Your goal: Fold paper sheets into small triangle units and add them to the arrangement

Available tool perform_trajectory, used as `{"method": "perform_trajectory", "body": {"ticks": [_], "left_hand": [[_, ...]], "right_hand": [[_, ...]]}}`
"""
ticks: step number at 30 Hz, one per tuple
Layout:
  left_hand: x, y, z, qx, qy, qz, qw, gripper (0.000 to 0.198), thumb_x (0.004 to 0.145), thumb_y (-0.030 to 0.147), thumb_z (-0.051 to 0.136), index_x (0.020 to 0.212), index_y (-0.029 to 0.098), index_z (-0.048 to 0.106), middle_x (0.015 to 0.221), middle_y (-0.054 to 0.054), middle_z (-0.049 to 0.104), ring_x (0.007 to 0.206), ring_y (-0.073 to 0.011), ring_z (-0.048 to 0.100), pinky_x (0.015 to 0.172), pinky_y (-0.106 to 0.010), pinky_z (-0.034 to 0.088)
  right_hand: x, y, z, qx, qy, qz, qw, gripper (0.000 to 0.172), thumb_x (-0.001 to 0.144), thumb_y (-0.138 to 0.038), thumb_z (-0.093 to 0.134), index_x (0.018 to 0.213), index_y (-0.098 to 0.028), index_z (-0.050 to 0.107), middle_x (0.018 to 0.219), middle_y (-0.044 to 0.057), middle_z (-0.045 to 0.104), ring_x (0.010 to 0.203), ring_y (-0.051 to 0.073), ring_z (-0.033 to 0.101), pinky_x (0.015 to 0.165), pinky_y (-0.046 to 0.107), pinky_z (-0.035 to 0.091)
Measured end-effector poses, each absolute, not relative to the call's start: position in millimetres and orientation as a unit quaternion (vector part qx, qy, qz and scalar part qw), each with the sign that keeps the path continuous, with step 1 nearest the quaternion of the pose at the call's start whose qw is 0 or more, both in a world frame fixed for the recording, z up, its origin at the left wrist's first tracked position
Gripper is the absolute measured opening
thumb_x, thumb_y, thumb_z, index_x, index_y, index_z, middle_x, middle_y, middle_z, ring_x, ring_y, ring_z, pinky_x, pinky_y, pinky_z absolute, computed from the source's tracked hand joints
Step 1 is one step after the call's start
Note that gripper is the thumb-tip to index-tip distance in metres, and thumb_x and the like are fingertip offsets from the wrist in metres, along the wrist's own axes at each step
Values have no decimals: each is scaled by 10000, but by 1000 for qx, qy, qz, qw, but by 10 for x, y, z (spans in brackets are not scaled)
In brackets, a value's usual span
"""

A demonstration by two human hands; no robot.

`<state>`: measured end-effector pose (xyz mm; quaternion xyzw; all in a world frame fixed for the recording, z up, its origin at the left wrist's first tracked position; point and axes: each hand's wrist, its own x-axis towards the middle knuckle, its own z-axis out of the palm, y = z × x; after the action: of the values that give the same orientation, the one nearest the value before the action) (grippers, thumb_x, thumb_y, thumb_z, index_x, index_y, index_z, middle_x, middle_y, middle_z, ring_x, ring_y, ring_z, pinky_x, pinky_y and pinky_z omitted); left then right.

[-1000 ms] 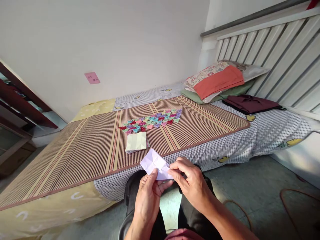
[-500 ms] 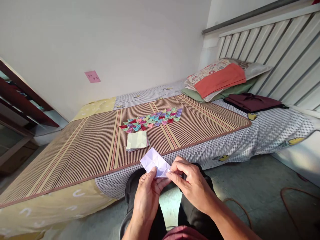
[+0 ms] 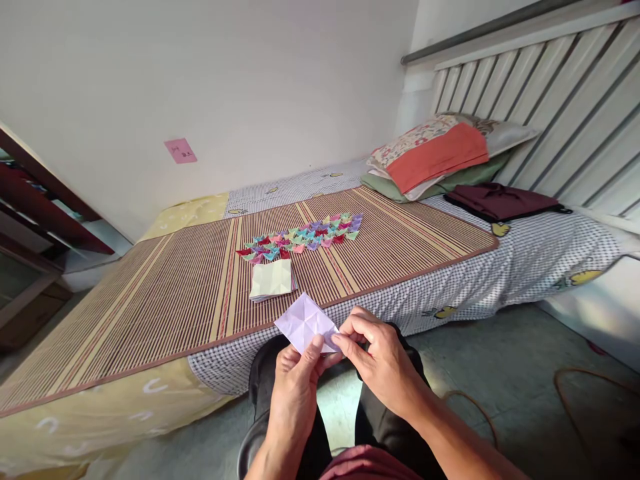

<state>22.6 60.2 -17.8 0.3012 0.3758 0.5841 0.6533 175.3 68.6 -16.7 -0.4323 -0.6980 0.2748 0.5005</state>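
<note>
A creased lilac sheet of origami paper [image 3: 303,319] is held over my lap, near the edge of the bed. My left hand [image 3: 299,377] grips its lower edge, thumb on top and fingers underneath. At the right corner, my right hand [image 3: 377,357] pinches the paper between thumb and forefinger. Just beyond the sheet lies a stack of creased paper squares [image 3: 271,278], pale yellow-green on top. Behind the stack, many small folded paper pieces [image 3: 305,239] in mixed colours stand in rows on the mat.
A striped bamboo mat [image 3: 190,287] covers the bed. Pillows [image 3: 435,153] and a folded maroon cloth [image 3: 503,200] lie at the right, by the white headboard [image 3: 545,107]. A pink note [image 3: 181,151] is on the wall. An orange cord [image 3: 575,371] runs over the floor.
The lilac paper now lies flatter, with its right part opened out and the crease lines showing more. Both hands keep hold of it, and the view has shifted slightly.
</note>
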Motion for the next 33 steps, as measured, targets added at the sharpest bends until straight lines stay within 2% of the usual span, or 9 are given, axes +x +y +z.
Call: {"method": "perform_trajectory", "body": {"ticks": [4,9,16,26,33], "left_hand": [[238,582,-224,302,400,586,637,273,695,378,993,833,170,882,833,-71,850,747,-176,764,725,-245,647],[243,579,-234,291,400,591,637,257,693,363,991,819,173,874,844,-65,847,755,-180,754,705,-255,644],[277,592,-207,303,397,592,632,289,707,397,976,820,154,868,837,-78,837,763,-209,761,742,-309,655],[300,588,-169,324,407,587,620,286,738,421,954,784,157,854,761,-50,810,690,-178,734,739,-288,640],[237,608,-190,368,397,571,617,277,787,424,918,816,154,862,779,-59,812,669,-174,710,666,-276,619]], "right_hand": [[1749,681,-183,-438,-697,280,494,282,1038,-214,595,756,-213,587,798,10,575,746,172,578,677,285,443],[1744,677,-179,-446,-695,277,491,279,1036,-210,616,757,-212,602,809,16,590,757,178,584,684,288,449],[1729,676,-172,-450,-712,236,484,275,1028,-152,600,764,-216,559,820,19,574,770,189,575,692,297,449],[1714,678,-146,-457,-719,209,481,290,1011,-130,599,754,-227,508,797,2,546,741,183,549,684,301,438],[1729,669,-90,-443,-677,270,522,134,976,-189,666,861,-221,604,792,-13,584,704,162,549,656,273,448]]}}
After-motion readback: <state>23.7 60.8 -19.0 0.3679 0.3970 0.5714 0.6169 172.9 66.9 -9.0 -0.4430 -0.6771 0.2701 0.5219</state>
